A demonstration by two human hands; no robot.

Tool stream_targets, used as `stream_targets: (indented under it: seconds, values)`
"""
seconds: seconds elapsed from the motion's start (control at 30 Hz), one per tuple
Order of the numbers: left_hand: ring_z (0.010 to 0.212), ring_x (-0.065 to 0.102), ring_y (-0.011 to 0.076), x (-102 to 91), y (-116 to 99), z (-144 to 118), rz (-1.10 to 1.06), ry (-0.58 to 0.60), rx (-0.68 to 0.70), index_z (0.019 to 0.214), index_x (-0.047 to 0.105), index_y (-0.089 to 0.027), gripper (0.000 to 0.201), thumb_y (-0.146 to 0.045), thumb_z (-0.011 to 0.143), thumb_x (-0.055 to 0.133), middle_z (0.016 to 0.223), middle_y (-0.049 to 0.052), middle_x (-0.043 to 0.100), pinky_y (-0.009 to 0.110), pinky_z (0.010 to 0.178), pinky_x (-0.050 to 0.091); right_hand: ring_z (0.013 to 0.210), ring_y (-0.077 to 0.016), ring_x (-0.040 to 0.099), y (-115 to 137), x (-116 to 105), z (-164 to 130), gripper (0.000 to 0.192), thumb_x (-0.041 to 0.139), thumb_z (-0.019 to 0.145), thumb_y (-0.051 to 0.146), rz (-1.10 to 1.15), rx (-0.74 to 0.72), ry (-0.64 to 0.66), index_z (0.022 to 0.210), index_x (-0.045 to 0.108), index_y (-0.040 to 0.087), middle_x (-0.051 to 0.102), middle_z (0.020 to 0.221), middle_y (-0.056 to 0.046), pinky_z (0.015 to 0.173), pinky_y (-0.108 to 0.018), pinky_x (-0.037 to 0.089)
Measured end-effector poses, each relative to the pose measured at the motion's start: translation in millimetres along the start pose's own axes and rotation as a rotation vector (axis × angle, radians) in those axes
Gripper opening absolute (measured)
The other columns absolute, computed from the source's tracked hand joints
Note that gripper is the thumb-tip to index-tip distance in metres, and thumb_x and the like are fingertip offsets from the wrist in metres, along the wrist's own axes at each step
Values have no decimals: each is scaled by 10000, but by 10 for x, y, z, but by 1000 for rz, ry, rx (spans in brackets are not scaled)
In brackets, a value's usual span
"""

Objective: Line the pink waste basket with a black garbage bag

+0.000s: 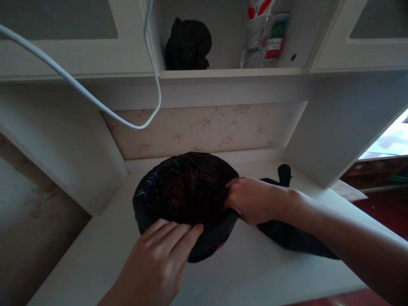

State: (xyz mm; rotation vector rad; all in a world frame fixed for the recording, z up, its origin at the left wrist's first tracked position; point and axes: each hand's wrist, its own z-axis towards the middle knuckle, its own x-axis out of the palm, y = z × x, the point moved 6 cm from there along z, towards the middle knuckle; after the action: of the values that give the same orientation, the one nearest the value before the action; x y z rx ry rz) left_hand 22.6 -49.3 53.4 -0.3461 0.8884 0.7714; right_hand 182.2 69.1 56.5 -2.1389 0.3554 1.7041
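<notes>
Looking down at a white bench (pixel 242 272) set in an alcove, we find both hands on a black plastic bag (pixel 185 191) that sits near the back of the bench, just in front of the flowered wall panel (pixel 207 129). The bag is rounded and bulging, its skin shiny and creased; something reddish shows dimly through the plastic, but we cannot tell what.

Left hand (pixel 156 263): comes in from the bottom edge, fingers together and laid flat over the near rim of the bag, fingertips touching the plastic. The grip is not closed round anything that we can see; it presses rather than pinches.

Right hand (pixel 251 199): reaches in from the right, fingers curled and the grip clamped on a fold of the bag at its right edge.

Under and behind the right forearm lies a second dark thing (pixel 287 233), flat on the bench, stretching to the right; a small black knob of it (pixel 284 173) stands up near the back wall. We cannot tell whether it is joined to the bag.

Above, an open shelf (pixel 229 73) carries another crumpled black bundle (pixel 188 44) on the left and two bottles (pixel 264 38) on the right, well apart from each other. A white cable (pixel 95 102) loops down from the upper left across the cupboard front (pixel 63 51) and rises again beside the shelf opening.
</notes>
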Motion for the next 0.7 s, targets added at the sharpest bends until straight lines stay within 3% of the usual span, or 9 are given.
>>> stream_targets:
  seconds: [0.07, 0.13, 0.2, 0.3, 0.4, 0.5, 0.57, 0.63, 0.7]
  values:
    - [797, 718, 176, -58, 57, -7, -36, 30, -2, 1174, 676, -189, 348, -25, 978, 440, 933, -10, 766, 372, 806, 521, 843, -301, 776, 44, -9, -31, 160, 658, 845, 124, -5, 16, 62, 868, 812, 161, 806, 841, -127, 742, -382, 531]
    - [855, 714, 164, -135, 184, -62, -67, 45, -26, 1104, 671, -231, 373, 8, 951, 429, 928, -37, 757, 344, 905, 495, 874, -291, 776, 131, -78, -100, 124, 679, 889, 185, 78, -17, 63, 913, 801, 185, 816, 898, -89, 707, -358, 516]
    - [992, 704, 152, -200, 354, -186, -39, 69, -33, 1107, 664, -262, 416, 29, 920, 434, 1009, -51, 763, 311, 1058, 426, 980, -269, 763, 225, -198, -185, 157, 746, 899, 266, 202, -88, -24, 1044, 780, 218, 819, 1023, -43, 791, -349, 531]
    - [1211, 636, 160, -281, 562, -390, 130, 84, -34, 1217, 663, -280, 466, -5, 901, 459, 1231, -35, 736, 300, 1208, 303, 1121, -267, 711, 265, -307, -279, 473, 844, 849, 363, 269, -153, -163, 1282, 707, 233, 793, 1163, -43, 954, -371, 519]
    - [1298, 588, 169, -340, 512, -402, 210, 64, -75, 1357, 630, -250, 474, -96, 932, 487, 1356, -6, 688, 267, 1215, 308, 1147, -284, 700, 212, -266, -252, 593, 834, 861, 414, 228, -152, -228, 1381, 653, 194, 781, 1181, -93, 1027, -405, 499]
    - [1223, 651, 181, -340, 162, -190, 166, -11, -18, 1375, 619, -226, 429, -185, 954, 550, 1288, -5, 736, 294, 1179, 396, 1088, -273, 727, 191, -169, -128, 491, 769, 916, 381, 179, -178, -228, 1347, 668, 169, 789, 1138, -105, 1022, -399, 500]
    - [1086, 720, 192, -292, -19, -35, 130, -60, -31, 1334, 635, -216, 352, -285, 993, 582, 1191, -2, 779, 321, 1045, 521, 993, -248, 754, 201, -103, -37, 291, 721, 952, 324, 150, -177, -170, 1212, 732, 194, 807, 1041, -71, 925, -359, 520]
    - [899, 755, 195, -198, -89, 55, 97, -59, -65, 1269, 656, -211, 281, -314, 1023, 568, 1072, -4, 802, 350, 819, 592, 882, -229, 769, 214, -44, 24, 123, 684, 975, 275, 103, -137, -76, 1012, 780, 208, 811, 925, -46, 772, -323, 504]
    - [732, 735, 205, -96, -76, 69, 74, -25, -78, 1165, 676, -213, 206, -223, 1022, 528, 929, -11, 795, 386, 656, 569, 786, -228, 768, 221, -10, 39, 189, 659, 990, 269, 41, -77, 7, 865, 784, 202, 803, 840, -49, 626, -319, 432]
